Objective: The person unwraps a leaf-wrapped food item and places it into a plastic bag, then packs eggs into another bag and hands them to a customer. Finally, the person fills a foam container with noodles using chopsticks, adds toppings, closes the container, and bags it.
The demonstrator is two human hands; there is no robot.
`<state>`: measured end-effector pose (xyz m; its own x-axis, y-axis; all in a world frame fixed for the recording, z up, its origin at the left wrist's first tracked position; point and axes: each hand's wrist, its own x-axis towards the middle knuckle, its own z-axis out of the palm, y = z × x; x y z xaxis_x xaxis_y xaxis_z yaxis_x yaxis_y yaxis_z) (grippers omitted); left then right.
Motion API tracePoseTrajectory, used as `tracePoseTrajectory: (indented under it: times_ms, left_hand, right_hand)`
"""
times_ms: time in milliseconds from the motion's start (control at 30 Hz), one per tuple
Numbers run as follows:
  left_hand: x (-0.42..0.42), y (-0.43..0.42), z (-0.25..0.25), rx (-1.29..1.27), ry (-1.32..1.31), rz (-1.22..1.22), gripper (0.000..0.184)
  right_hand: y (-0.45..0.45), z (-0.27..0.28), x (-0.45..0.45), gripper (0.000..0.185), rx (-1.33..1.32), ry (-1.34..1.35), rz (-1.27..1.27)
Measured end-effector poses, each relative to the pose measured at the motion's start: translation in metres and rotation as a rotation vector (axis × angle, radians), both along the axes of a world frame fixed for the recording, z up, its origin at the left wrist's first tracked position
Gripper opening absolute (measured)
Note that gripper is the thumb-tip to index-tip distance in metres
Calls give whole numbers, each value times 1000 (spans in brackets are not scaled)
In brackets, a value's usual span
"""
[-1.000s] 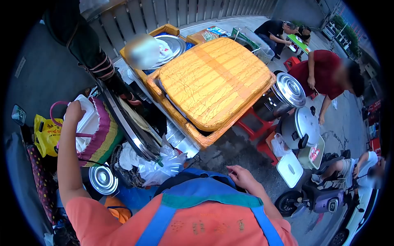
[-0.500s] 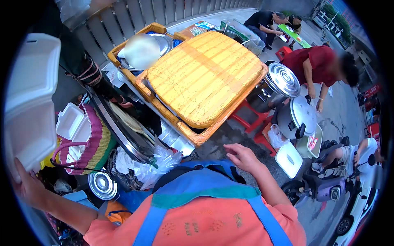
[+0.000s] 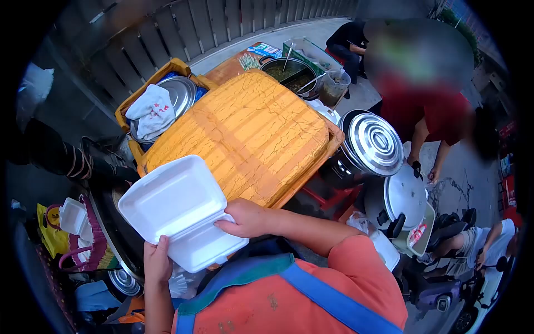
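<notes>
White cloth [image 3: 150,112] with unreadable red print lies left, then the left-hand grip [image 3: 158,260] and right-hand grip [image 3: 245,217] clamp an open foam box [image 3: 173,197] before the yellow cover [image 3: 239,131], a blue card [image 3: 266,50], its print illegible, beyond.

A purple scooter [image 3: 429,293] stands at right, a yellow bag [image 3: 48,236] at left.

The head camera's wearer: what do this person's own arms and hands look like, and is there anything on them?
The left hand and right hand are human and bare, with no gloves or watch visible. The right arm's coral-red sleeve is short, ending near the elbow. A blue strap runs beside it. No cables show on either arm.
</notes>
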<state>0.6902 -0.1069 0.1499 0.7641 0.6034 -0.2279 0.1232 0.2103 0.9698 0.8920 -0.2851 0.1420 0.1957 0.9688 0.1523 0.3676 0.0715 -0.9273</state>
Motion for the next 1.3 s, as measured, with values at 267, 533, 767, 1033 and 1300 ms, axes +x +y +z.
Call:
tracePoseTrajectory:
  times_ms: [267,533,767,1033,1300]
  left_hand:
    - [47,-18,0,-386,-132,462,47]
    - [68,-61,-4,-476,-62,644,49]
    - [122,65,17,-302,-264,617,50]
    - [135,126,-18,-288,-416,706,47]
    - [40,65,-59,-100,-500,778,49]
  right_hand:
    - [-102,-46,270,60,-353,-492,-831]
    - [-100,-27,268,52,-158,93,-689]
    - [60,-32,353,60,-138,-34,-666]
    - [113,-28,200,29,46,-1176,313]
    - [110,-177,76,23,-404,-813,611]
